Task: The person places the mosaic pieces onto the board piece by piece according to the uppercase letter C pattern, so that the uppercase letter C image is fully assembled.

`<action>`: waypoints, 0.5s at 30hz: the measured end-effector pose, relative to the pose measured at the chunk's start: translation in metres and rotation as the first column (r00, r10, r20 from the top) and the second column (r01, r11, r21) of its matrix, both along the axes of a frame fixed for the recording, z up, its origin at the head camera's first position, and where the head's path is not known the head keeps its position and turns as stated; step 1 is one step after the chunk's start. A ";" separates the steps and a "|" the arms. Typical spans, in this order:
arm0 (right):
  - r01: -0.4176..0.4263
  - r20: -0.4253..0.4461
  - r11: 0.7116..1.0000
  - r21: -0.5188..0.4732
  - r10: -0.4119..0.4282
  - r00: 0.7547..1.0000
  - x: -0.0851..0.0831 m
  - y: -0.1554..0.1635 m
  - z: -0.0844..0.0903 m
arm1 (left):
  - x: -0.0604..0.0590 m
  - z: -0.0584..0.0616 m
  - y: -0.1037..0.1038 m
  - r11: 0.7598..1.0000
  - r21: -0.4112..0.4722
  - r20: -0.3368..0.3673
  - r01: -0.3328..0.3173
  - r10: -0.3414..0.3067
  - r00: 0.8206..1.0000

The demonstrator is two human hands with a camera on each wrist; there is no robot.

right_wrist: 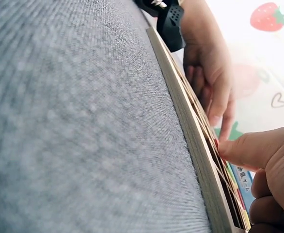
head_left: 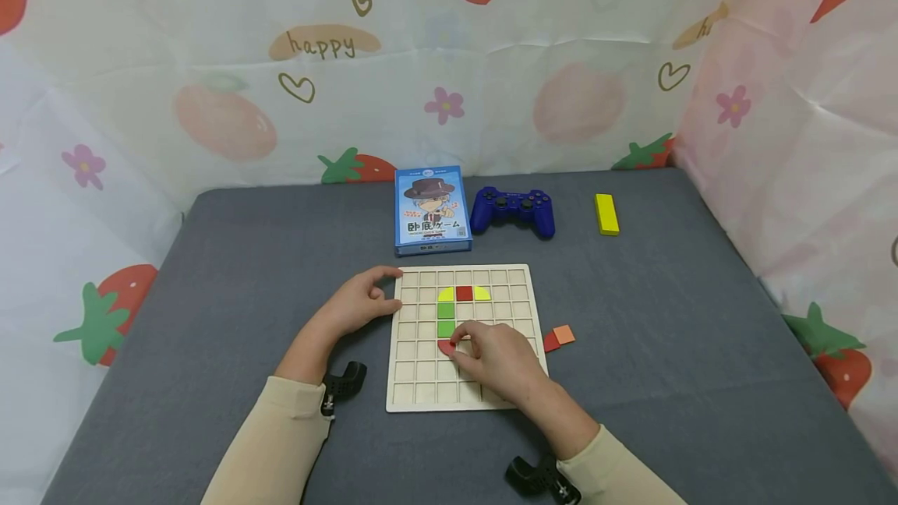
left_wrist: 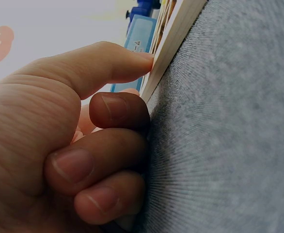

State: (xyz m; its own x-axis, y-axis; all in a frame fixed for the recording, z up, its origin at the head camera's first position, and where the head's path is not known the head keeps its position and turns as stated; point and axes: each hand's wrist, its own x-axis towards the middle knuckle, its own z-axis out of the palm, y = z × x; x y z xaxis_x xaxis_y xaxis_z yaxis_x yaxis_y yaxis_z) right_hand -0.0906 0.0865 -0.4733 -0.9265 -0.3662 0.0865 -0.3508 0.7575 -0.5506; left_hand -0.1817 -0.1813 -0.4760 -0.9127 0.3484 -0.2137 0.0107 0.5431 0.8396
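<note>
A pale wooden grid board [head_left: 421, 380] lies on the grey cloth. In its upper cells sit a yellow-green piece [head_left: 446, 294], a red square [head_left: 464, 293], a yellow piece [head_left: 481, 293] and two green squares [head_left: 446, 319] below them. My right hand [head_left: 459, 343] rests on the board and pinches a red piece [head_left: 443, 346] just under the green squares. In the right wrist view, a fingertip [right_wrist: 229, 151] touches a cell of the board [right_wrist: 190, 131]. My left hand [head_left: 389, 291] lies at the board's left edge. Its thumb [left_wrist: 132, 63] presses that edge [left_wrist: 173, 41], with the other fingers curled on the cloth.
A red piece [head_left: 551, 342] and an orange piece [head_left: 564, 333] lie loose right of the board. Behind it are a blue card box [head_left: 431, 209], a blue game controller [head_left: 513, 210] and a yellow block [head_left: 606, 213]. Strawberry-print sheets wall in the table.
</note>
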 end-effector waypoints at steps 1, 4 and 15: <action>0.000 -0.001 1.000 -0.003 0.000 1.000 0.000 0.000 0.000 | 0.000 0.000 0.000 1.000 0.002 0.000 -0.002 0.002 1.000; 0.002 0.004 1.000 -0.012 -0.002 1.000 0.001 0.001 0.002 | 0.000 0.000 -0.001 1.000 0.007 0.001 -0.001 0.001 1.000; 0.026 0.020 0.995 -0.092 -0.025 0.999 0.004 0.016 0.021 | 0.000 0.001 0.000 1.000 0.002 0.014 -0.012 0.012 1.000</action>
